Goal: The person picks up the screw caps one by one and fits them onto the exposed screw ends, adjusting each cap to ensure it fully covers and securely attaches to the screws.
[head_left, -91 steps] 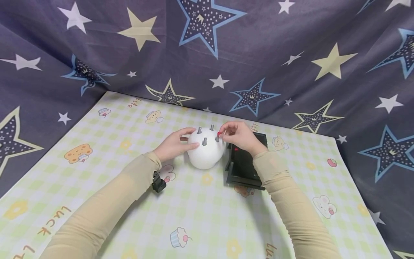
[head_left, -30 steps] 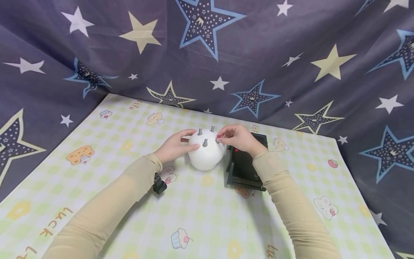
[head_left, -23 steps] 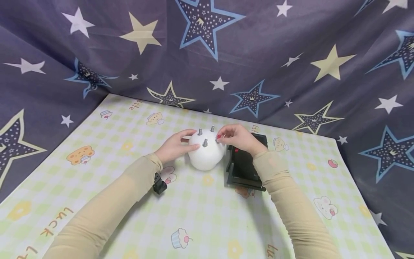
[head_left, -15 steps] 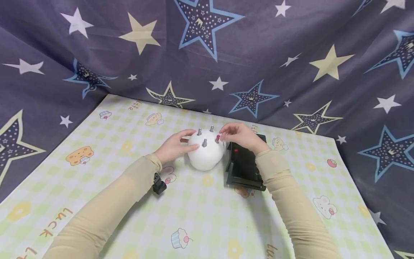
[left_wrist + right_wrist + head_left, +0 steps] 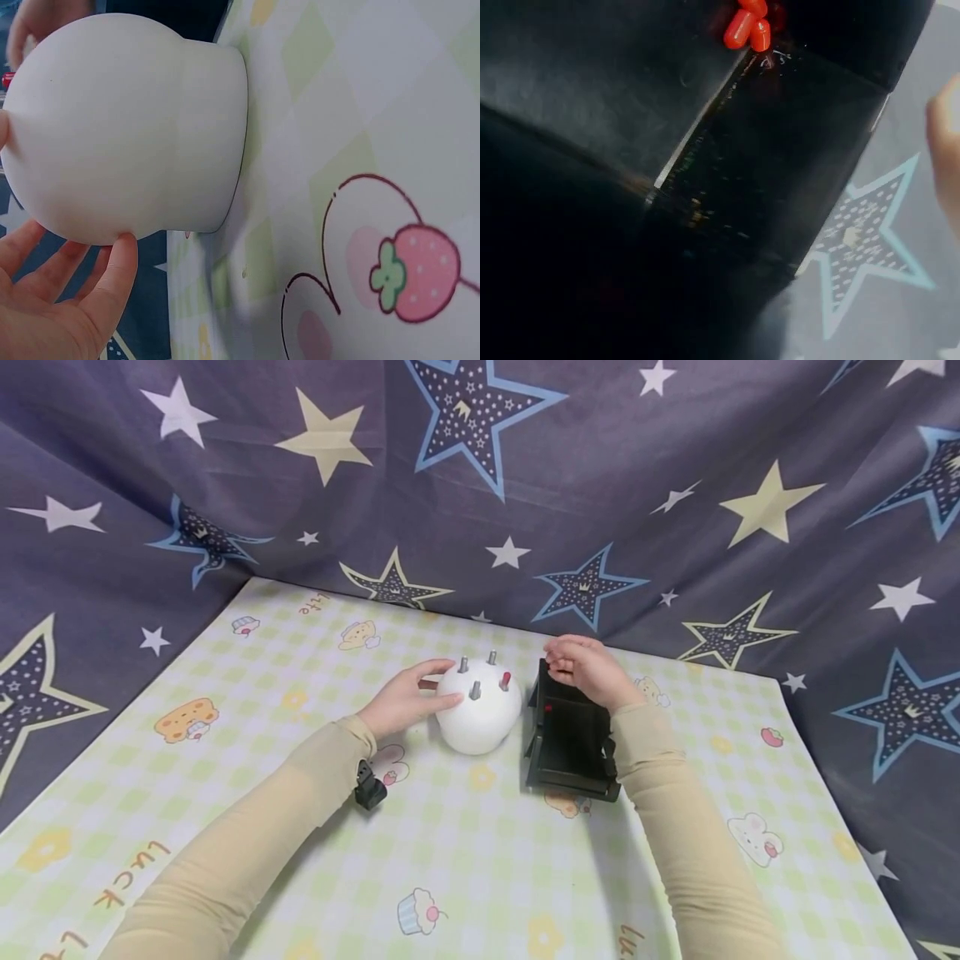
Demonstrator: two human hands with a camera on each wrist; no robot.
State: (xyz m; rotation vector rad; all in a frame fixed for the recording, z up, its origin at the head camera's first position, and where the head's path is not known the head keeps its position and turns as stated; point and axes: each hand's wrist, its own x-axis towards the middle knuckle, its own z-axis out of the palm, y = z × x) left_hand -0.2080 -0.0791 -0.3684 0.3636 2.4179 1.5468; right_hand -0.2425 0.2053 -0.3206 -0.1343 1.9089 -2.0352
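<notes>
My left hand [image 5: 408, 693] grips the side of a white ball-shaped body [image 5: 477, 722], thumb in front and fingers behind. In the left wrist view, fingertips press on this rounded body [image 5: 112, 135], which has a short round base standing on the table. Grey pegs [image 5: 475, 691] stick up from its top; the one on the right carries a small red cap [image 5: 506, 678]. My right hand [image 5: 592, 672] hovers over the far end of a black tray [image 5: 570, 777], fingers loosely bent, nothing visible in them. Several red caps [image 5: 740, 30] lie inside the tray in the right wrist view.
A light green checked cloth [image 5: 480, 852] with printed cartoons covers the table. Behind it hangs a dark curtain [image 5: 450, 527] with stars. The tray stands just right of the white body, with a narrow gap between. A black wrist camera [image 5: 369, 787] hangs under the left wrist.
My right hand has let go of the red cap on the right peg and moved right, over the tray. The left hand keeps its grip on the white body.
</notes>
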